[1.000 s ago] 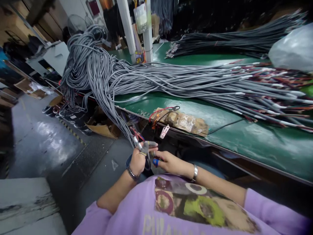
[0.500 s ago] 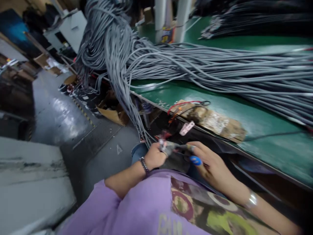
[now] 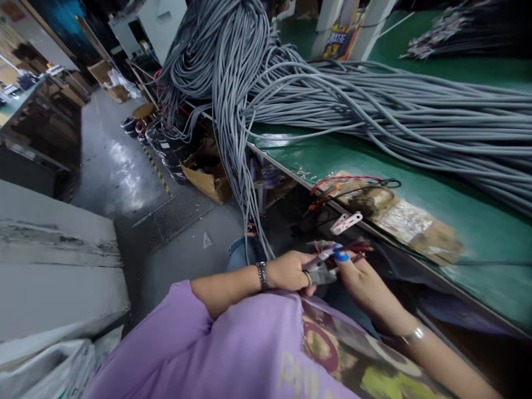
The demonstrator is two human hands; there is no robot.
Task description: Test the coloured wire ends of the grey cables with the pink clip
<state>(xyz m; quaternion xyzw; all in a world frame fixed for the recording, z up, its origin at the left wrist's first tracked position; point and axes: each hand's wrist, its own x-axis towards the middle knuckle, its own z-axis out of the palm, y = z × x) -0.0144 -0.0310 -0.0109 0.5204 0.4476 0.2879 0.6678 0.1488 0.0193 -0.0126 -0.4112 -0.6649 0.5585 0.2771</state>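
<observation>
In front of my lap, my left hand (image 3: 291, 270) is closed on a short grey cable end (image 3: 325, 255); grey wrapping covers one of its fingers. My right hand (image 3: 362, 280), with blue tape on the thumb, pinches the same end from the other side. Thin dark-red and greenish wires (image 3: 356, 245) fan out of it past the right fingertips. The fingers hide part of the cable. To the left of my hands, a bunch of grey cables (image 3: 249, 194) hangs off the bench toward my knee.
A large pile of grey cables (image 3: 374, 100) lies along the green bench (image 3: 299, 163). By its edge are a taped cardboard strip (image 3: 432, 238), a pale clip-like piece (image 3: 347, 223) and an orange-handled tool (image 3: 326, 197). An open carton (image 3: 208, 180) stands on the floor; a grey cabinet (image 3: 58, 266) is at left.
My hands have come closer together, and the wires now point to the right past my right thumb. The view has shifted, so the bench things sit farther right.
</observation>
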